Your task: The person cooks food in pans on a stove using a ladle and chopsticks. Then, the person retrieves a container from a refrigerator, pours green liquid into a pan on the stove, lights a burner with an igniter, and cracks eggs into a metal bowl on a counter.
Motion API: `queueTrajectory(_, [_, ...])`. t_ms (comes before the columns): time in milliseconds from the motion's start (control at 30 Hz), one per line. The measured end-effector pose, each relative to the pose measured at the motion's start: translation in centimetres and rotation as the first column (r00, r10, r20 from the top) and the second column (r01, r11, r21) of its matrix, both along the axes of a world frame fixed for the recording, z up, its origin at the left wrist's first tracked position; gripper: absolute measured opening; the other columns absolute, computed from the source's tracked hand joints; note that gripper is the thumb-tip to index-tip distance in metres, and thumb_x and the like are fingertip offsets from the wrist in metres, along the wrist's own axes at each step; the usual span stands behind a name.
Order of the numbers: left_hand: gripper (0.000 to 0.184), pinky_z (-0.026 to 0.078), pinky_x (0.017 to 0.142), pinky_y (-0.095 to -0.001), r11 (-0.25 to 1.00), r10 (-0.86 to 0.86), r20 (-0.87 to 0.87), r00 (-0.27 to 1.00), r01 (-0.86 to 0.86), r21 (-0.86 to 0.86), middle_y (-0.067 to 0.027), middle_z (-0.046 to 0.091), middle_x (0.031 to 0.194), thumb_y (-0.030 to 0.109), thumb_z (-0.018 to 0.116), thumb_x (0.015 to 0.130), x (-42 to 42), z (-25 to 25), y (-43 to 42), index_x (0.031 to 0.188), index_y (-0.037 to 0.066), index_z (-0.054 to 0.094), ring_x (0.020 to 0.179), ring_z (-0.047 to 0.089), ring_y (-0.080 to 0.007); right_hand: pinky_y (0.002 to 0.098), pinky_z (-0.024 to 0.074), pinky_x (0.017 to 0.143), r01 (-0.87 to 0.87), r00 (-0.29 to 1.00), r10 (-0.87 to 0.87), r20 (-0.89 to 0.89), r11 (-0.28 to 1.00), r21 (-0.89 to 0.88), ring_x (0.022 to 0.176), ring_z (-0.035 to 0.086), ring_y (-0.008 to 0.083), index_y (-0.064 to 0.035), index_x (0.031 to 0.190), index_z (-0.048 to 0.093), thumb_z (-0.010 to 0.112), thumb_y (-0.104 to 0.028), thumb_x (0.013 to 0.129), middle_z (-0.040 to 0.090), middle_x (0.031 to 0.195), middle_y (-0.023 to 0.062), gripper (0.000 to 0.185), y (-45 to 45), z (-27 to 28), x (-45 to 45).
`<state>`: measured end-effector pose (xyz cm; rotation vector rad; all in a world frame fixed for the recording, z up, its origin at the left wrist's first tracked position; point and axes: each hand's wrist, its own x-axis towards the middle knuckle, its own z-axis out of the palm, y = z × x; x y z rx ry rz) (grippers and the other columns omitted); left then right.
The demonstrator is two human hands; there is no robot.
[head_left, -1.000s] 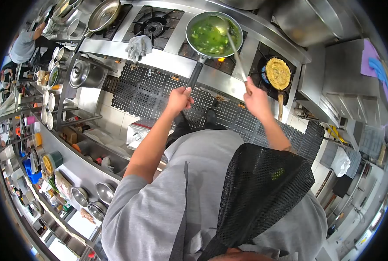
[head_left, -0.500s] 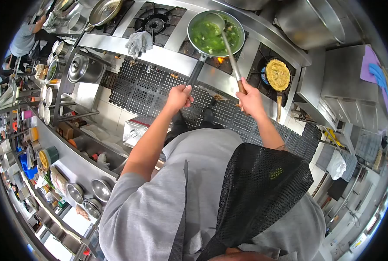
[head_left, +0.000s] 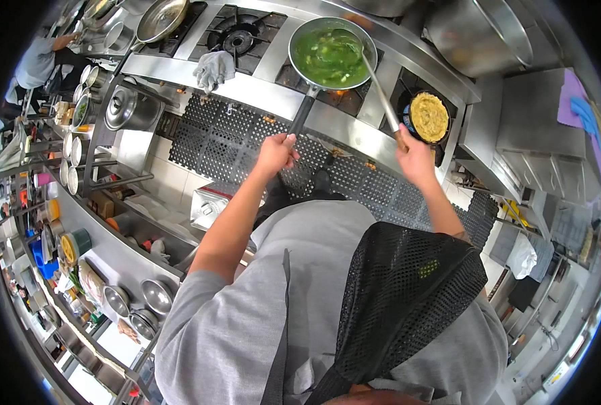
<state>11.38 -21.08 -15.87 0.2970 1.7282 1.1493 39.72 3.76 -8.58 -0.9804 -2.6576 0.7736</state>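
- Head view, left side: the person's bare left hand (head_left: 278, 154) has its fingers curled around the end of a long black handle (head_left: 304, 113), the thumb lying along it.
- Head view, ahead: that handle belongs to a wide, round, silver-rimmed metal pan (head_left: 333, 88), which sits on the stove and contains bright green liquid with paler pieces (head_left: 322, 57); an orange glow shows at its near edge.
- Head view, right side: the bare right hand (head_left: 416, 160) is wrapped around the brown grip of a long silver metal ladle (head_left: 380, 91); the ladle's shaft slants over the pan's right rim, and its bowl is in the green liquid, toward the far right side.
- Head view, beyond the right hand: a small, round, dark frying pan (head_left: 406, 121) on the next burner holds a flat yellow round of food (head_left: 429, 117).
- Head view, farther left: a crumpled grey cloth (head_left: 214, 69) hangs over the steel stove edge (head_left: 267, 100).
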Motion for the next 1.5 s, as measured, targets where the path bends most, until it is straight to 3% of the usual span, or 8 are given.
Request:
queueTrajectory(67, [0.032, 0.045, 0.043, -0.0269, 0.999, 0.028, 0.011, 1.000, -0.028, 0.019, -0.0087, 0.068, 0.069, 0.028, 0.055, 0.106, 0.2, -0.4, 0.0, 0.096, -0.001, 0.064, 0.046, 0.056, -0.0107, 0.0354, 0.0498, 0.047, 0.337, 0.936, -0.284, 0.209, 0.545, -0.768, 0.058, 0.058, 0.0152, -0.0029, 0.152, 0.046, 0.059, -0.003, 0.092, 0.063, 0.078, 0.0114, 0.061, -3.8, 4.9, -2.1])
queueTrajectory(167, [0.033, 0.045, 0.043, -0.0270, 0.998, 0.064, 0.016, 0.998, -0.064, 0.015, -0.0088, 0.068, 0.068, 0.028, 0.056, 0.106, 0.6, 0.1, 0.0, 0.098, -0.002, 0.065, 0.045, 0.056, -0.0107, 0.0272, 0.0433, 0.039, 0.017, 0.853, -0.522, 0.006, 0.017, -1.000, 0.055, 0.053, 0.0100, 0.0017, 0.155, 0.038, 0.059, 0.001, 0.094, 0.061, 0.083, 0.0084, 0.065, -3.8, 5.4, -1.7])
queueTrajectory(800, [0.041, 0.053, 0.052, -0.0298, 0.961, 0.261, -0.033, 0.965, -0.263, -0.087, -0.0113, 0.071, 0.076, 0.035, 0.056, 0.105, 3.8, -3.6, -8.0, 0.115, -0.003, 0.067, 0.054, 0.064, -0.0158, 0.0271, 0.0481, 0.057, 0.174, 0.957, -0.238, -0.164, 0.928, -0.330, 0.059, 0.057, 0.0106, -0.0068, 0.145, 0.055, 0.070, -0.009, 0.085, 0.064, 0.083, 0.0035, 0.062, 0.7, 1.0, 2.4])
queueTrajectory(1000, [0.036, 0.058, 0.072, -0.0425, 0.845, 0.294, -0.276, 0.915, -0.384, -0.372, -0.0186, 0.074, 0.088, 0.026, 0.061, 0.096, 14.2, -8.4, -21.6, 0.117, -0.001, 0.069, 0.076, 0.073, -0.0305, 0.0341, 0.0481, 0.063, 0.184, 0.960, -0.273, -0.058, 0.777, -0.602, 0.066, 0.056, 0.0155, -0.0021, 0.090, 0.062, 0.061, 0.002, 0.080, 0.058, 0.075, 0.0023, 0.011, 2.4, -10.7, 0.1])
queueTrajectory(1267, [0.024, 0.053, 0.091, -0.0504, 0.547, 0.482, -0.465, 0.743, -0.669, -0.503, -0.0245, 0.073, 0.102, 0.022, 0.066, 0.089, 30.2, -6.5, -35.5, 0.099, 0.001, 0.071, 0.101, 0.069, -0.0421, 0.0382, 0.0531, 0.056, 0.015, 0.993, -0.101, -0.057, 0.598, -0.802, 0.061, 0.060, 0.0227, -0.0023, 0.106, 0.061, 0.062, -0.010, 0.090, 0.060, 0.077, 0.0074, 0.018, 2.6, -7.5, -4.3])
queueTrajectory(1300, [0.026, 0.053, 0.090, -0.0513, 0.496, 0.531, -0.495, 0.688, -0.726, -0.476, -0.0252, 0.072, 0.102, 0.025, 0.065, 0.090, 32.0, -6.5, -36.6, 0.097, 0.001, 0.071, 0.100, 0.068, -0.0429, 0.0407, 0.0544, 0.068, -0.074, 0.993, 0.030, -0.118, 0.917, -0.393, 0.073, 0.063, 0.0277, 0.0000, 0.114, 0.062, 0.064, -0.012, 0.090, 0.063, 0.085, 0.0111, 0.027, 4.1, -8.8, -4.7])
queueTrajectory(1367, [0.028, 0.053, 0.090, -0.0513, 0.470, 0.575, -0.495, 0.652, -0.758, -0.452, -0.0255, 0.072, 0.102, 0.026, 0.065, 0.091, 35.6, -6.6, -38.6, 0.097, 0.001, 0.071, 0.100, 0.068, -0.0429, 0.0456, 0.0499, 0.092, -0.194, 0.967, 0.235, -0.102, 0.932, 0.306, 0.102, 0.062, 0.0357, 0.0030, 0.127, 0.061, 0.068, -0.014, 0.088, 0.065, 0.107, 0.0196, 0.043, 2.6, -8.1, -6.0])
queueTrajectory(1500, [0.033, 0.053, 0.086, -0.0507, 0.457, 0.663, -0.485, 0.569, -0.822, -0.340, -0.0259, 0.071, 0.096, 0.033, 0.066, 0.092, 46.8, -6.7, -43.6, 0.094, 0.000, 0.069, 0.094, 0.068, -0.0437, 0.0455, 0.0453, 0.104, -0.396, 0.860, 0.484, -0.160, 0.832, 0.390, 0.120, 0.059, 0.0380, 0.0055, 0.132, 0.060, 0.070, -0.013, 0.085, 0.064, 0.124, 0.0241, 0.051, -9.6, -3.0, -10.1])
